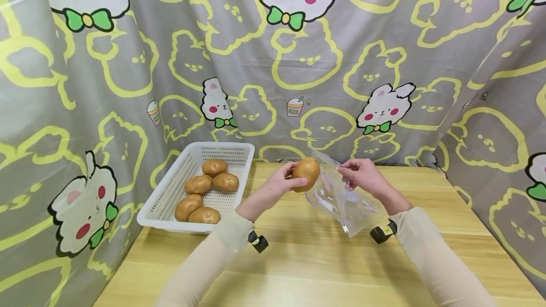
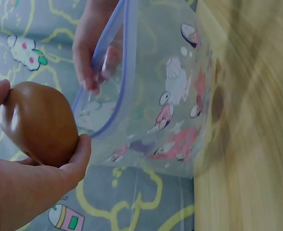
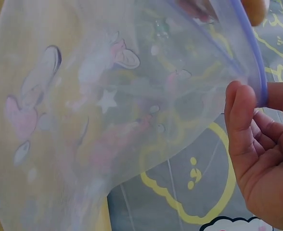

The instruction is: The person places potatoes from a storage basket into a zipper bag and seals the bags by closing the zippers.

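One potato (image 1: 306, 174) up in the left hand (image 1: 279, 184), right by the mouth of one see-through bag (image 1: 358, 210)!
The left grip is curled round that single brown potato; the right hand (image 1: 364, 174) pinches the bag's lavender rim, mouth parted. Five more potatoes (image 1: 198, 185) sit in one white basket (image 1: 161, 225), three toward the back, two by the front rim: six in all. To the edges: the basket is at the worktop's (image 1: 324, 269) left side, near the patterned curtain (image 1: 251, 51) that also stands behind the back edge. Wood surface runs between basket and bag, with a broad stretch between the two sleeves (image 1: 204, 269).
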`<state>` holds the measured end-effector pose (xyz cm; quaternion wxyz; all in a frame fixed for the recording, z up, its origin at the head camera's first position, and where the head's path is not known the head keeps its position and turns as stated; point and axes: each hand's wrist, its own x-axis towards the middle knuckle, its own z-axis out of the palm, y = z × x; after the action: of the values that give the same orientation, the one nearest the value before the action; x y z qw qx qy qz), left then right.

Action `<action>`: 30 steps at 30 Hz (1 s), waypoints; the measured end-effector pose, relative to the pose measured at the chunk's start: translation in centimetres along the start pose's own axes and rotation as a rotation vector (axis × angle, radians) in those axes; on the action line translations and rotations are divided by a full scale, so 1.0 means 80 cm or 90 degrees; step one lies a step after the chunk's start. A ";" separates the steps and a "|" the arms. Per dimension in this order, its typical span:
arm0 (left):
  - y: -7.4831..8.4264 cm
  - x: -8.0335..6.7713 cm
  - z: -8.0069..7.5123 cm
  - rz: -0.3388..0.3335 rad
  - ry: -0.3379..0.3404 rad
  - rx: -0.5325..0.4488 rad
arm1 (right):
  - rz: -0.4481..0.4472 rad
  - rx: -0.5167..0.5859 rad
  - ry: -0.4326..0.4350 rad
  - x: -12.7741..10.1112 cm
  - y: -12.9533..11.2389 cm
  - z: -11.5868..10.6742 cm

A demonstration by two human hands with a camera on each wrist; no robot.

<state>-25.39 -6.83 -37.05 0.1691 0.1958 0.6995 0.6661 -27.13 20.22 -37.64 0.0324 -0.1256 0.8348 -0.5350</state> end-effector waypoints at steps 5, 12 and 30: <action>-0.004 0.000 0.011 0.023 -0.005 -0.001 | -0.002 -0.005 -0.010 0.001 -0.002 0.005; -0.007 0.005 0.023 0.050 -0.018 0.072 | -0.014 -0.014 -0.013 0.004 -0.006 0.006; -0.004 0.002 0.033 0.099 -0.042 0.470 | -0.039 0.000 0.007 0.013 -0.027 0.001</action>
<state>-24.20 -4.48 -37.53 0.0584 0.3177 0.8696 0.3734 -27.76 19.06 -35.65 0.0113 -0.1479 0.8307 -0.5366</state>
